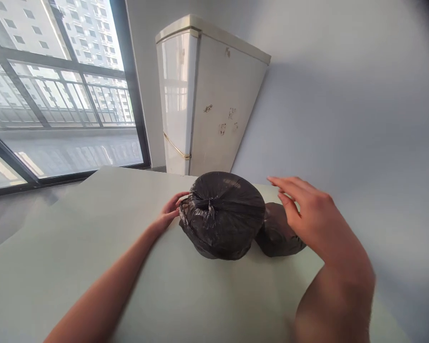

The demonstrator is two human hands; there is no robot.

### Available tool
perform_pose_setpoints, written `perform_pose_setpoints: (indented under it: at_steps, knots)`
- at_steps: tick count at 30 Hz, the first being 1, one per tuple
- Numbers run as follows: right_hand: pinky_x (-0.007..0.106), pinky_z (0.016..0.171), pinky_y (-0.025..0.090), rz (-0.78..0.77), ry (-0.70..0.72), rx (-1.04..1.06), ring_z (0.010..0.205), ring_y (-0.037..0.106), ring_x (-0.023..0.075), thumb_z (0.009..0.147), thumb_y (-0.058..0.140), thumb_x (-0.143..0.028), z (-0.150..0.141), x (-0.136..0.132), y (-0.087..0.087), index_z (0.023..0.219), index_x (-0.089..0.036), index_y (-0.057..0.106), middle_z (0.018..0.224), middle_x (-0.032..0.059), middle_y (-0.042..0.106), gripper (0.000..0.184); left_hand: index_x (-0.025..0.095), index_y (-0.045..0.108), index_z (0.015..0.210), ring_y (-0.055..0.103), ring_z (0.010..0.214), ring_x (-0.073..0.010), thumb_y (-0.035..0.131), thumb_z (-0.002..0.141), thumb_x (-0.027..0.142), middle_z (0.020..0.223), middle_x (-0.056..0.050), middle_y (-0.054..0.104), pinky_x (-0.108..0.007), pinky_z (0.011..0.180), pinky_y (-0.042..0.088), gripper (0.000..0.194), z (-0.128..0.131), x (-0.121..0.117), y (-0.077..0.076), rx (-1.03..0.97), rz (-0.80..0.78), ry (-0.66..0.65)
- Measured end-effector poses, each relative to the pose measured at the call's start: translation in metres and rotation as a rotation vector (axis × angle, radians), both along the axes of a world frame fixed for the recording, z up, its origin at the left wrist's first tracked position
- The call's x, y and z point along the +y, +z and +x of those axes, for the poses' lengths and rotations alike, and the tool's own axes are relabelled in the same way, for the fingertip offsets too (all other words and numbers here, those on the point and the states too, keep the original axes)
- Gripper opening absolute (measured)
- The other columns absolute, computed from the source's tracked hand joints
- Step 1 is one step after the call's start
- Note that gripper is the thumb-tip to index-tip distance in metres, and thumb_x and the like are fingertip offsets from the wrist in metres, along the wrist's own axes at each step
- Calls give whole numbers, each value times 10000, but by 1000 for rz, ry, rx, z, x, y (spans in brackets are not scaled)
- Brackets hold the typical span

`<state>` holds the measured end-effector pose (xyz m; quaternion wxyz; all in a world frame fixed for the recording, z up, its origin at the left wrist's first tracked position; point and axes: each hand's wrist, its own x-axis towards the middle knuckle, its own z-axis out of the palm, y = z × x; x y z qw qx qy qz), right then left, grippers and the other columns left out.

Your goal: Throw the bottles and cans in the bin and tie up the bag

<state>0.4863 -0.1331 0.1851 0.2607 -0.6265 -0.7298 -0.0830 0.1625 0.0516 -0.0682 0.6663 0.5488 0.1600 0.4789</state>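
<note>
A large round bundle wrapped in a black plastic bag (229, 224) sits on the pale table (150, 295), its bag twisted into a knot on top. My left hand (171, 208) rests against its left side, fingers reaching partly behind it and out of sight. To the right stands a smaller bundle in a black plastic bag (277, 231), close against the large one. My right hand (303, 205) is raised over the smaller bundle, fingers stretched out, with nothing in it. What the bags contain is hidden.
Beyond the table stands a white refrigerator (225, 95) with worn marks on its side. Dark-framed glass doors (82, 69) are at the left, with a railing outside. A plain wall (336, 105) runs along the right.
</note>
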Motion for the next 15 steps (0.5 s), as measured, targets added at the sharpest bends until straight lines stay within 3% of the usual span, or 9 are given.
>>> perform_pose_setpoints:
  at_steps: [2,5,9,11,15]
  knots:
    - [487,1090,523,26,230,-2,1277,629,301,1004,449,-142,-31,-4,7,1449,-315,624,1420,86,653,508,268,619,1426,573,1372,-330,816,733,257,1541,-97,579,-383,1083,480,720,-2,5,1,-75,-13,-3]
    - [455,1119,514,-227,491,-112,1361,587,286,973,437,-80,-68,13,9,1398,-297,674,1508,54,615,532,269,720,1274,517,1438,-345,765,730,241,1567,-70,551,-404,1097,473,547,-6,8,4,-142,-11,3]
    - [342,890,564,-740,509,-192,1053,721,238,943,439,-75,-85,51,18,1115,-230,778,1229,51,772,410,173,833,881,534,1418,-404,810,798,293,1539,-126,576,-483,1144,452,147,-6,-4,9,-34,36,-91]
    - [300,802,545,-927,528,-265,974,731,219,930,481,-91,-89,67,24,1072,-227,783,1146,40,795,360,157,834,768,568,1377,-423,869,784,356,1455,-163,640,-489,1130,470,203,-3,-10,10,58,102,-159]
    - [238,762,520,-1092,582,-333,876,713,178,827,628,-36,-100,90,18,917,-169,781,934,24,792,222,180,872,845,553,1405,-416,912,759,365,1423,-180,659,-482,1163,460,208,2,-10,12,149,253,-249]
